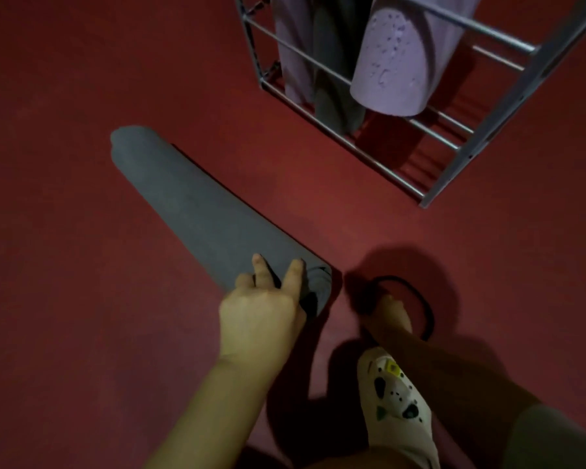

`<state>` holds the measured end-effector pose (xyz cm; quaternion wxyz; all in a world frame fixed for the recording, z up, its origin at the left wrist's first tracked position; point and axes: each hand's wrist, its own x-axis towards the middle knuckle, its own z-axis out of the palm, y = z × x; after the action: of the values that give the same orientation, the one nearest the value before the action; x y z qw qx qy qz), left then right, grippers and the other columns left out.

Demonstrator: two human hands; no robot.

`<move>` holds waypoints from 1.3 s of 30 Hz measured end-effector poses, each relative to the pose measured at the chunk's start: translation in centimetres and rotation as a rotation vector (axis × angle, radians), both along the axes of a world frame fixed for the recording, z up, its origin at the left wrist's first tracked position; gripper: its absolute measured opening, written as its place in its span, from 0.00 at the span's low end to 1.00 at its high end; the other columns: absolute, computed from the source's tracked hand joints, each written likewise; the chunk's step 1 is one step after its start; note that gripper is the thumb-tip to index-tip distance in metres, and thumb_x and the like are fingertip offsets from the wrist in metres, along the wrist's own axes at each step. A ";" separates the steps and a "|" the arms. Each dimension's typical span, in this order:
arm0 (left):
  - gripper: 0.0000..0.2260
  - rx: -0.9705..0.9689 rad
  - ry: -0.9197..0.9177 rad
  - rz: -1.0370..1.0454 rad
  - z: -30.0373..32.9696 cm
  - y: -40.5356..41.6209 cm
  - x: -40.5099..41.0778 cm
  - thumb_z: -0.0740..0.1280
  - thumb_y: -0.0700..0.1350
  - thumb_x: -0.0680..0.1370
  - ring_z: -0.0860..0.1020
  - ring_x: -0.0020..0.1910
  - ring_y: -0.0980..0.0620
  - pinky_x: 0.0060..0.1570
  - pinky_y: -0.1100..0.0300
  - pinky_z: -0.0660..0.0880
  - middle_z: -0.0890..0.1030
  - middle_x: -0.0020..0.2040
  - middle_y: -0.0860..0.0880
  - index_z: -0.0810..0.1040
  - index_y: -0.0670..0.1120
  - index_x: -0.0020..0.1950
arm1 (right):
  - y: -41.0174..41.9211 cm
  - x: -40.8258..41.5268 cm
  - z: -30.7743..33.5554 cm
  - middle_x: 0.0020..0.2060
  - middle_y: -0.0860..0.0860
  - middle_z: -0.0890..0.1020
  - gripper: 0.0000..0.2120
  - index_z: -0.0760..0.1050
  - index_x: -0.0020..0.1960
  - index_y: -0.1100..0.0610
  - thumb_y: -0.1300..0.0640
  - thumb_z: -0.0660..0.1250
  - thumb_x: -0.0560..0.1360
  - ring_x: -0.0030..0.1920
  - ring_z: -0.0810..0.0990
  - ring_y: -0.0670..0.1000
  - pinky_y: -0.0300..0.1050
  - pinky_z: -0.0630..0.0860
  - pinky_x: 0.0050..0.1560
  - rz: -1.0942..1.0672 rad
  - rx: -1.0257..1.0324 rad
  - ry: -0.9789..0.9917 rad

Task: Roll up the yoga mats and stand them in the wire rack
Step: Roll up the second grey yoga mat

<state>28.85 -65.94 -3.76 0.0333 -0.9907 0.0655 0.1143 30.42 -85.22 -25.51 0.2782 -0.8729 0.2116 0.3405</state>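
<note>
The red floor [82, 79] fills the view, dim and evenly coloured, with heavy shadow pooled toward five o'clock. At one o'clock stands the wire rack [369, 154], its top cut off by the frame edge; inside it a lilac rolled mat [396, 69] leans with its flat end facing the camera, and behind it a second lilac roll [291, 52] and a grey roll [332, 96] stand upright, their upper parts out of view. The grey rolled mat [190, 204] lies on the floor at centre, running from ten o'clock toward the near end. The left hand [261, 316] holds that near end, fingers curled over the roll. At four o'clock the right hand [391, 316] is mostly in shadow; a black elastic loop [416, 299] rings its fingers, and how they lie cannot be made out. Below it sits a white patterned slipper [396, 411].
</note>
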 end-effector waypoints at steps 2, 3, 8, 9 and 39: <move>0.29 0.002 -0.024 0.009 0.6 0.4 0.0 0.80 0.48 0.53 0.74 0.25 0.44 0.22 0.63 0.67 0.82 0.48 0.33 0.84 0.51 0.54 | 1.1 0.2 -1.0 0.65 0.61 0.71 0.23 0.65 0.71 0.60 0.56 0.59 0.77 0.64 0.72 0.62 0.52 0.69 0.64 0.025 -0.028 -0.009; 0.28 0.004 -0.034 0.008 0.8 0.5 -0.1 0.79 0.48 0.53 0.74 0.25 0.45 0.22 0.64 0.66 0.83 0.48 0.34 0.84 0.51 0.54 | 1.9 0.5 -0.5 0.66 0.61 0.71 0.21 0.65 0.71 0.62 0.58 0.58 0.79 0.65 0.71 0.61 0.51 0.67 0.65 0.061 0.005 -0.024; 0.27 -0.007 -0.080 0.065 2.6 2.4 -1.8 0.78 0.46 0.54 0.73 0.23 0.45 0.23 0.64 0.67 0.83 0.48 0.35 0.84 0.52 0.53 | 6.9 4.0 9.2 0.31 0.53 0.73 0.06 0.69 0.38 0.57 0.59 0.63 0.72 0.29 0.73 0.49 0.45 0.67 0.37 -0.152 0.503 -0.342; 0.26 -0.021 -0.107 0.097 3.4 3.1 -2.3 0.77 0.46 0.55 0.74 0.23 0.45 0.22 0.64 0.67 0.83 0.48 0.36 0.83 0.51 0.53 | 7.5 4.6 12.2 0.29 0.52 0.72 0.09 0.67 0.37 0.57 0.62 0.63 0.74 0.23 0.70 0.45 0.41 0.67 0.31 -0.193 0.638 -0.332; 0.05 -0.919 -0.498 0.592 33.8 13.5 -22.5 0.72 0.48 0.72 0.81 0.37 0.53 0.42 0.57 0.78 0.84 0.38 0.51 0.82 0.58 0.44 | 19.6 -11.6 57.6 0.53 0.48 0.77 0.24 0.69 0.54 0.48 0.59 0.77 0.65 0.52 0.78 0.49 0.44 0.77 0.49 1.426 0.393 -0.811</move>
<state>6.32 -52.41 30.06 -0.4173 -0.8768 -0.1804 -0.1567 18.84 -65.66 32.07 0.1980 -0.7876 -0.5698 0.1255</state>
